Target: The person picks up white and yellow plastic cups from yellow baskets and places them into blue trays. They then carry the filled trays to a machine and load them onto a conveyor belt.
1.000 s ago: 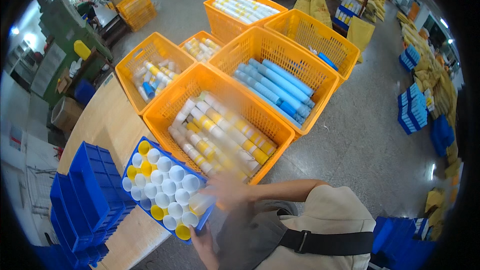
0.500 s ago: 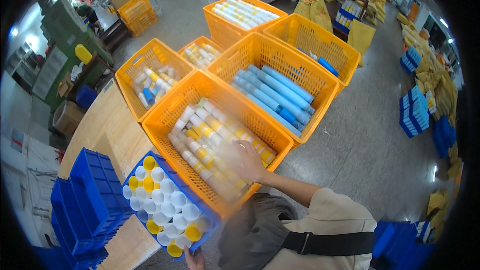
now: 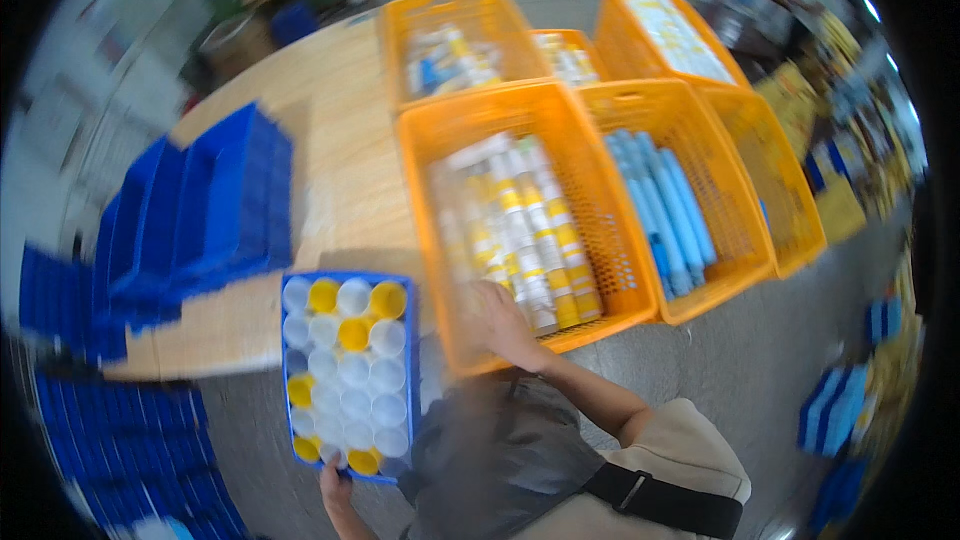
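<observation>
My left hand (image 3: 338, 485) holds the near edge of a blue bin (image 3: 412, 380), its fingertips at the rim. Upright white and yellow round open-topped pieces (image 3: 354, 370), like cups or tube ends, fill the bin in rows. My right hand (image 3: 508, 330) reaches over the near left part of an orange perforated crate (image 3: 625, 280). Long white-and-yellow banded cylinders (image 3: 540, 240) lie lengthwise in this crate, right beside that hand. Motion blur smears my right fingers, and whether they hold a piece cannot be made out.
Light blue cylinders (image 3: 665, 210) fill part of the orange crate on the right. Further orange crates (image 3: 460, 10) stand behind, some with white and yellow pieces. Blue bins (image 3: 235, 180) sit on the wooden table (image 3: 330, 110) at left. Stacked blue bins (image 3: 130, 450) stand below it.
The view has swung left, so the crates appear further right. My right hand has moved from the middle of the banded cylinders to the crate's near left side. My left hand stays at the blue bin.
</observation>
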A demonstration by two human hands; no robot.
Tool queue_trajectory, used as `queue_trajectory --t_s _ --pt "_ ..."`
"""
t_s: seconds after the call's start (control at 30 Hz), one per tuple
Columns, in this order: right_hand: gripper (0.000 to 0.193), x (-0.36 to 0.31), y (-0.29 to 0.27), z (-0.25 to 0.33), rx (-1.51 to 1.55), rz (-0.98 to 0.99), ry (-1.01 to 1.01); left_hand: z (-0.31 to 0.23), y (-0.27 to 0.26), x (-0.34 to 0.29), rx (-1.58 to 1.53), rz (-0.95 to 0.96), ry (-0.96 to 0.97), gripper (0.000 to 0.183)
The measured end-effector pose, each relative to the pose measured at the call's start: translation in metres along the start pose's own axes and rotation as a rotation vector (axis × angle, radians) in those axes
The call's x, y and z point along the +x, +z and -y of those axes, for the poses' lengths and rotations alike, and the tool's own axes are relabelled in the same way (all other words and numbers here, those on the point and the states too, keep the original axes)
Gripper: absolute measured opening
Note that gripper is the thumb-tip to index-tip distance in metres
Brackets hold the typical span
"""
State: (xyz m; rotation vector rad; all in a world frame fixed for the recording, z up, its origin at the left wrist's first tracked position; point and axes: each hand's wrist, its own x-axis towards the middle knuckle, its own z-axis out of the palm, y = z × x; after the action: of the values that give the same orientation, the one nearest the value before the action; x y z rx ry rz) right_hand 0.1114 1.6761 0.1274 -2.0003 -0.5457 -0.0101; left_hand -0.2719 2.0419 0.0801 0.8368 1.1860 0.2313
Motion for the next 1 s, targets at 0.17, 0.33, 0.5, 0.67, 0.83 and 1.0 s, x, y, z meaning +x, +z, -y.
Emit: queue_trajectory --t_s 0.17,0.33,0.5,0.67,0.83,1.0 --pt "0.061 0.0 0.067 0.037 0.075 0.244 -0.03 0.01 -0.029 -0.011 -0.098 -0.136 0.041 0.046" --pt "0.058 0.009 0.129 0.063 0.244 0.555 0.133 0.012 -0.061 -0.015 -0.045 -0.285 0.097 0.037" --pt "0.058 -0.03 0.223 0.129 0.393 0.786 0.134 0.005 -0.129 -0.006 -0.119 -0.38 0.083 0.036" --pt "0.051 -0.032 0.343 0.168 0.375 0.99 -0.133 0.013 -0.209 0.036 -0.351 -0.513 0.119 0.033" --pt "0.045 -0.001 0.443 0.19 0.297 1.105 -0.139 0.049 -0.27 0.093 -0.691 -0.759 0.082 0.033" --pt "0.038 0.019 0.503 0.197 -0.08 1.237 -0.164 0.077 -0.306 0.183 -1.042 -0.997 -0.035 0.043"
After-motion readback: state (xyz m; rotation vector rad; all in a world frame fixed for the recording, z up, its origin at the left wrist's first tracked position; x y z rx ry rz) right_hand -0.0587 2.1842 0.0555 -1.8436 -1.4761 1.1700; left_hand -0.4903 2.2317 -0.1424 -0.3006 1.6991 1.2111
